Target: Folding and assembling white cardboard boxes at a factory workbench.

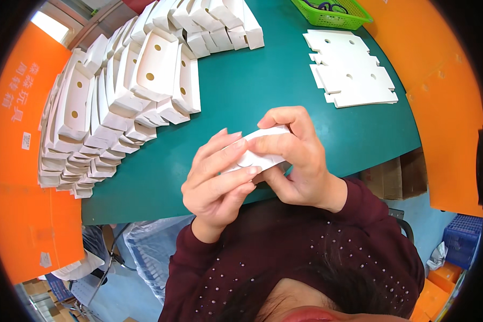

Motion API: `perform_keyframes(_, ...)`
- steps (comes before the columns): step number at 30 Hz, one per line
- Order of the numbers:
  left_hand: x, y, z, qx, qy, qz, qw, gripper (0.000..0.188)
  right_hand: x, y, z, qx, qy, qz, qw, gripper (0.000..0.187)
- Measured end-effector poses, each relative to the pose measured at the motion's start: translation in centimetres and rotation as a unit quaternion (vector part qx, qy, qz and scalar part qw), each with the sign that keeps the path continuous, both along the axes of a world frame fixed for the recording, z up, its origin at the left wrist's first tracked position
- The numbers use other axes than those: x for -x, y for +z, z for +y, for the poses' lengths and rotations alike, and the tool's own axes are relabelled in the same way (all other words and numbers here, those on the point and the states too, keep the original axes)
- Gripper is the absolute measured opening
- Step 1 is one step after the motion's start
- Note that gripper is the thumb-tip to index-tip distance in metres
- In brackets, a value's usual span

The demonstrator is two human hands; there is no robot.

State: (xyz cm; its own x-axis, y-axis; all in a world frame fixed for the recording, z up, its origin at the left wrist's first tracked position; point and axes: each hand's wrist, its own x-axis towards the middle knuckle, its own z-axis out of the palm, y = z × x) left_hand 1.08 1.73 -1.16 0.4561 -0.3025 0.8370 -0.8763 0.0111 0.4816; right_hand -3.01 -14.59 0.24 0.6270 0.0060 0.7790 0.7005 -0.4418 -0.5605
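Note:
Between my two hands, over the near edge of the green table, is a small white cardboard tray (260, 159), partly folded and mostly covered by my fingers. My left hand (214, 174) is closed on its left end, fingertips pressed against the card. At the other end my right hand (295, 155) grips it, with the fingers bent over the top and the thumb below. On the table to the right lies a stack of flat white card blanks (354, 80) with notched edges and round holes. Folded white trays (154, 64) are piled high at the left.
The green table (241, 88) spans the middle. A green plastic basket (333, 16) with dark-handled scissors stands at the far right. Orange panels (32, 214) flank both sides. Below the table are a brown cardboard box (400, 174) and a plastic-lined container (155, 249).

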Motion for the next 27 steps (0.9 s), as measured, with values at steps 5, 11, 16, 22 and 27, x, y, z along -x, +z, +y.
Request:
perform_keyframes(5,1.2,-0.3,-1.3,0.196,-0.13,0.196,0.952,0.034,0.0,0.2,-0.3,0.004,0.002,0.007,1.0,0.041)
perform_keyframes(11,0.6,0.9,-0.4,0.004,-0.023,0.085,0.996,0.043,0.5,0.9,-0.2,0.012,0.022,0.009,1.0,0.038)
perform_keyframes(16,-0.2,1.0,-1.7,0.04,-0.078,0.147,0.985,0.064,-0.5,0.1,-1.2,0.037,-0.014,-0.002,0.999,0.022)
perform_keyframes(22,-1.3,-1.1,-0.7,-0.183,0.002,0.28,0.942,0.056,-3.0,-1.1,-4.4,-0.378,-0.054,0.212,0.9,0.025)
perform_keyframes(27,-4.0,-2.7,1.4,-0.341,-0.023,0.363,0.867,0.034,-0.8,-3.4,-6.1,0.107,-0.11,0.194,0.969,0.026)
